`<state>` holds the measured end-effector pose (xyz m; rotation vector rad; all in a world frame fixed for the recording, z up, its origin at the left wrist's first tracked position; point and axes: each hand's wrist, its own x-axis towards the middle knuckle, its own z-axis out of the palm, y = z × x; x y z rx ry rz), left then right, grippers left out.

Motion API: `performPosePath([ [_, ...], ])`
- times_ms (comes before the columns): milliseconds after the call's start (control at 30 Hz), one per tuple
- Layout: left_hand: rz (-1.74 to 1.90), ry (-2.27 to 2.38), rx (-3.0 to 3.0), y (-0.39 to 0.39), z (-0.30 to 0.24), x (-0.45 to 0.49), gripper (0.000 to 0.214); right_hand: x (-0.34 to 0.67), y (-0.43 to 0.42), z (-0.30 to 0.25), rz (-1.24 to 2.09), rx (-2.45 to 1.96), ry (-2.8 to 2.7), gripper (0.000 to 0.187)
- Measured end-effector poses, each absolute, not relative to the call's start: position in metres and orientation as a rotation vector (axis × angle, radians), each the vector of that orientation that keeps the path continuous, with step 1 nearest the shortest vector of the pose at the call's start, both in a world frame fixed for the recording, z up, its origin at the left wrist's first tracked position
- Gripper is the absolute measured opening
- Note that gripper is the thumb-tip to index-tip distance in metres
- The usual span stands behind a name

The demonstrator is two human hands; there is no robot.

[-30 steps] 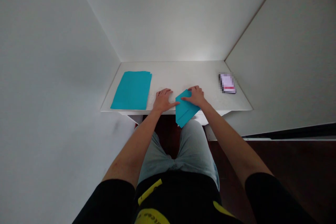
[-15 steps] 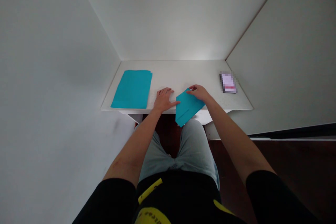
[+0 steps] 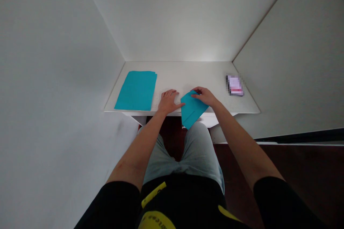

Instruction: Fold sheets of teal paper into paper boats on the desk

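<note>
A folded sheet of blue paper (image 3: 192,109) lies at the front edge of the white desk, its lower corner sticking out over my lap. My right hand (image 3: 204,96) pinches its upper edge between thumb and fingers. Flat on the desk to the left of the paper rests my left hand (image 3: 169,102), fingers spread, with the thumb tip touching the paper's left edge. Farther left is a stack of blue paper sheets (image 3: 136,91), unfolded and slightly out of line at the upper right corner.
The shallow white desk (image 3: 185,73) is boxed in by a wall behind and panels on both sides. A blurred-out pinkish rectangular object (image 3: 235,85) lies at its right end. My legs in jeans (image 3: 200,143) are just below the front edge.
The folded paper has turned slightly, its lower corner shifting a little to the right. Both hands keep nearly the same places; the whole view has shifted very slightly.
</note>
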<state>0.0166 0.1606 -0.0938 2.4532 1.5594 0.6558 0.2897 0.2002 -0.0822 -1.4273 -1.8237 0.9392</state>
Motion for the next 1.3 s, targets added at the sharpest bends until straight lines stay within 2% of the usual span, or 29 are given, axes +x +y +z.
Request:
performPosePath([
  [233,0.660,1.464,2.508,0.163,-0.097,0.015,0.045,0.301,0.172,-0.079,0.763,-1.272,-1.992,0.024],
  [467,0.605,1.321,2.602,0.161,-0.091,0.015,0.031,0.297,0.140,-0.078,0.583,-1.311,-2.296,0.038],
  [667,0.543,1.334,2.582,0.160,-0.089,0.016,0.033,0.249,0.111,-0.087,0.387,-1.438,-2.384,0.058],
  [1000,0.550,1.372,2.599,0.158,-0.089,0.017,0.043,0.265,0.103,-0.088,0.178,-1.724,-2.291,0.071],
  [1100,0.559,1.347,2.605,0.157,-0.088,0.017,0.052,0.266,0.098,-0.092,0.090,-1.774,-2.248,0.075],
  [1300,0.578,1.351,2.588,0.160,-0.088,0.016,0.036,0.259,0.092,-0.101,0.000,-1.802,-2.222,0.079],
])
